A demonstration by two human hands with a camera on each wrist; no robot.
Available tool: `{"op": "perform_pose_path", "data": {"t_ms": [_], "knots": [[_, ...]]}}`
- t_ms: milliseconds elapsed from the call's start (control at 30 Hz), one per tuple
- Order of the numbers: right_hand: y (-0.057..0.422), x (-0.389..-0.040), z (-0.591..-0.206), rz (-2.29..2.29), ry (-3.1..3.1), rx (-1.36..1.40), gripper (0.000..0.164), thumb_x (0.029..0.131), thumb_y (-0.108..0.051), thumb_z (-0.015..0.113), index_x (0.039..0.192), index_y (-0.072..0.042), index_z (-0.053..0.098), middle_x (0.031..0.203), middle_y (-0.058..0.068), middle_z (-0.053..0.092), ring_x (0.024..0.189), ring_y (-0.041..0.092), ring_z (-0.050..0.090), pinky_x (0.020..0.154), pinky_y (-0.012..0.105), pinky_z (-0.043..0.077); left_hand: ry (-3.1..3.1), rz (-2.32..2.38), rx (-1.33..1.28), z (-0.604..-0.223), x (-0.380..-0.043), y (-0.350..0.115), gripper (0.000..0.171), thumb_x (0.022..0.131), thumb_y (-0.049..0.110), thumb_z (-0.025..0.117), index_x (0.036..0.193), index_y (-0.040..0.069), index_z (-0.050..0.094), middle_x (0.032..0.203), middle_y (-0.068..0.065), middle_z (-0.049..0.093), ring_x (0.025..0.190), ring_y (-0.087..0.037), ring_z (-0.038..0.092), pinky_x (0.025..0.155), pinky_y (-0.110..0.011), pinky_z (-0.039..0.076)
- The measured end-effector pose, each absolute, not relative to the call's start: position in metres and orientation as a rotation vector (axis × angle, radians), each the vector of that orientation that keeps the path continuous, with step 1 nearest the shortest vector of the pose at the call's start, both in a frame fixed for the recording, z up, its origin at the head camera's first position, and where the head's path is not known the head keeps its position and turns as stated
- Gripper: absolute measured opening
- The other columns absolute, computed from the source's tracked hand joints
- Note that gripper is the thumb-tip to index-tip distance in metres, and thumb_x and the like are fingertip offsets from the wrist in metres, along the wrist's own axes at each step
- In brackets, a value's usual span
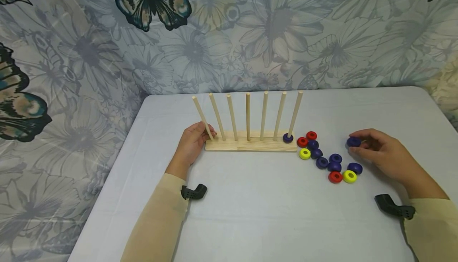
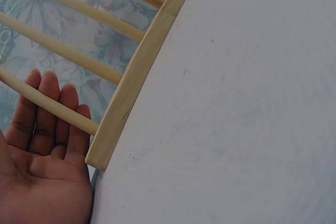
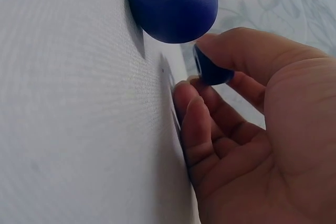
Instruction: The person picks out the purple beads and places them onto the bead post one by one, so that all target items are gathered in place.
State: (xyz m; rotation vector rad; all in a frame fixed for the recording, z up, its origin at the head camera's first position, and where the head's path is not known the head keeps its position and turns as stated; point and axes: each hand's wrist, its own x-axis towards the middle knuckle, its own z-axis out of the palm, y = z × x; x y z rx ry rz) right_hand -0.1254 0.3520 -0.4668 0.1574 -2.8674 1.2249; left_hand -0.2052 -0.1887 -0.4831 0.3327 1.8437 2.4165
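A wooden rack (image 1: 250,144) with several upright pegs stands on the table, and a dark blue ring (image 1: 288,138) sits at the foot of its rightmost peg. My left hand (image 1: 193,142) is at the rack's left end. In the left wrist view its extended fingers (image 2: 48,111) lie behind the end peg (image 2: 58,106), the palm facing the camera. To the right of the loose rings, my right hand (image 1: 388,154) pinches a dark blue ring (image 1: 354,141) between thumb and fingers. That blue ring (image 3: 212,72) is partly hidden by the thumb in the right wrist view.
Loose rings lie between the rack and my right hand: several blue ones (image 1: 322,163), red ones (image 1: 335,177) and yellow ones (image 1: 349,176). A white cloth (image 1: 268,214) covers the table. Behind it hangs a floral backdrop (image 1: 250,47) with butterflies.
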Motion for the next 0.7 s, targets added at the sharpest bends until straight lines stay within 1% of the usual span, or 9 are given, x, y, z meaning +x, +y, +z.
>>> {"op": "perform_pose_path", "data": {"t_ms": [200,400,500,567,700], "knots": [[0.351,-0.125,-0.466,1.238,-2.863,0.138,0.035,0.104,-0.012,0.079,0.136,-0.003,0.066,0.113,0.004,0.062,0.093,0.010,0.051,0.068,0.015,0.046,1.850,2.409,0.320,-0.482,-0.206,-0.189,0.050,0.097,0.057,0.072,0.100,0.007,0.075,0.100,-0.008,0.070,0.101,-0.020,0.071,0.095,-0.031,0.057],[0.347,-0.125,-0.463,1.230,-2.871,0.114,0.037,0.105,-0.015,0.078,0.137,-0.004,0.066,0.118,0.006,0.061,0.095,0.010,0.051,0.065,0.018,0.047,1.852,2.404,0.314,-0.483,-0.206,-0.189,0.052,0.093,0.061,0.075,0.099,0.009,0.076,0.099,-0.007,0.070,0.100,-0.020,0.071,0.094,-0.031,0.057],[0.344,-0.124,-0.461,1.219,-2.870,0.108,0.038,0.105,-0.015,0.078,0.138,-0.003,0.066,0.122,0.007,0.061,0.096,0.009,0.052,0.068,0.015,0.047,1.856,2.400,0.315,-0.483,-0.207,-0.189,0.053,0.092,0.062,0.075,0.099,0.009,0.076,0.099,-0.007,0.070,0.100,-0.020,0.071,0.093,-0.031,0.057],[0.342,-0.124,-0.459,1.215,-2.866,0.107,0.038,0.105,-0.015,0.078,0.138,-0.003,0.066,0.123,0.007,0.061,0.097,0.008,0.051,0.070,0.012,0.046,1.854,2.401,0.324,-0.484,-0.207,-0.189,0.053,0.093,0.061,0.074,0.099,0.009,0.076,0.099,-0.007,0.070,0.100,-0.020,0.071,0.093,-0.031,0.057],[0.339,-0.124,-0.455,1.206,-2.846,0.116,0.038,0.104,-0.013,0.079,0.138,-0.002,0.066,0.123,0.003,0.062,0.099,0.007,0.052,0.075,0.006,0.043,1.852,2.405,0.338,-0.483,-0.207,-0.189,0.052,0.096,0.059,0.073,0.099,0.008,0.076,0.099,-0.007,0.071,0.100,-0.020,0.071,0.094,-0.031,0.057]]}}
